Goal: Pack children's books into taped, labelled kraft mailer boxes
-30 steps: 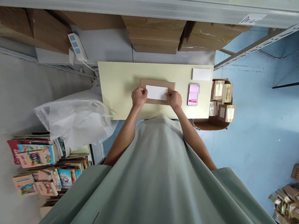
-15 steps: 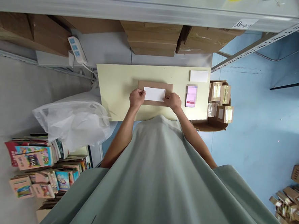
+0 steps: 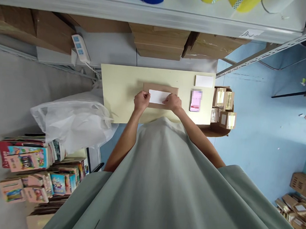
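Observation:
A flat brown cardboard piece [image 3: 161, 87] lies on the pale yellow table [image 3: 124, 81], with a white paper slip [image 3: 158, 97] over its middle. My left hand [image 3: 141, 100] pinches the slip's left end, fingers closed. At the slip's right part, my right hand [image 3: 172, 102] has its fingers curled together on the paper and covers that end. To the right of my hands lies a phone with a pink screen [image 3: 195, 100]. Behind the phone is a stack of white paper [image 3: 203, 81].
An open box of small parcels [image 3: 219, 130] stands beside the table's right edge. At the left are a white plastic bag [image 3: 75, 120] and piles of books [image 3: 26, 158]. A metal shelf [image 3: 174, 20] crosses above the table's back, near a power strip [image 3: 80, 48].
My right hand has moved left along the slip, over its right end. My left hand stays at the left end. The whole view has shifted slightly.

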`<state>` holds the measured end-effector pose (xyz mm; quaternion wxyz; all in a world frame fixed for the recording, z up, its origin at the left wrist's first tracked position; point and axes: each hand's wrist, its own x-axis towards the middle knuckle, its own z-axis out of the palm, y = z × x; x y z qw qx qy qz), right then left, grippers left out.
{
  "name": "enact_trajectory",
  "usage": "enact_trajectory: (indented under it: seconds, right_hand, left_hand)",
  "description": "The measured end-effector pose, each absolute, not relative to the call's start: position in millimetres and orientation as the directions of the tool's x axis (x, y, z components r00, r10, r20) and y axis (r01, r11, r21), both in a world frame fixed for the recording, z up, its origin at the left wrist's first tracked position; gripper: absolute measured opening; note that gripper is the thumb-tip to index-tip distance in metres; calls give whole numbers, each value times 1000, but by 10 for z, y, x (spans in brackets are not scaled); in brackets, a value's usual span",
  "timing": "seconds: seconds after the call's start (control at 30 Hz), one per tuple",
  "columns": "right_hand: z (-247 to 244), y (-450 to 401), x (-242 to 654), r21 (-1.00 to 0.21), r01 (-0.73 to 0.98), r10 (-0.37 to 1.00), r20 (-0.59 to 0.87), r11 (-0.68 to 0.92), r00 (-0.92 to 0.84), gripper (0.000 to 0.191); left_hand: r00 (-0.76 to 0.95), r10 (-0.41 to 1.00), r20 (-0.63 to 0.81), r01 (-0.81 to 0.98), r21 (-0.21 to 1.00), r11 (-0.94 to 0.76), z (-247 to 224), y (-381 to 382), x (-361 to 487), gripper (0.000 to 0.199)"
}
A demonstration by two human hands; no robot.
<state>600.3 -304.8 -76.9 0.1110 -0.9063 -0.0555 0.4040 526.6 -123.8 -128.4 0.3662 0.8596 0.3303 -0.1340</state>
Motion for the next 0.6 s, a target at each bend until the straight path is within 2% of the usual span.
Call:
enact_trajectory:
  seconds: [0.4,0.6]
  right_hand:
    - [-880,-2868,6013,-294,47,246,-690,-955,681,25]
    - [-961,-2613,6082,-360,-50,217,-661,-932,718,44]
  left_hand:
    - [794,465,-392,602,620,-504,-1308,-1296,5171,12]
    - [817,456,-354,565,651,-507,-1359,-1321,5127,11]
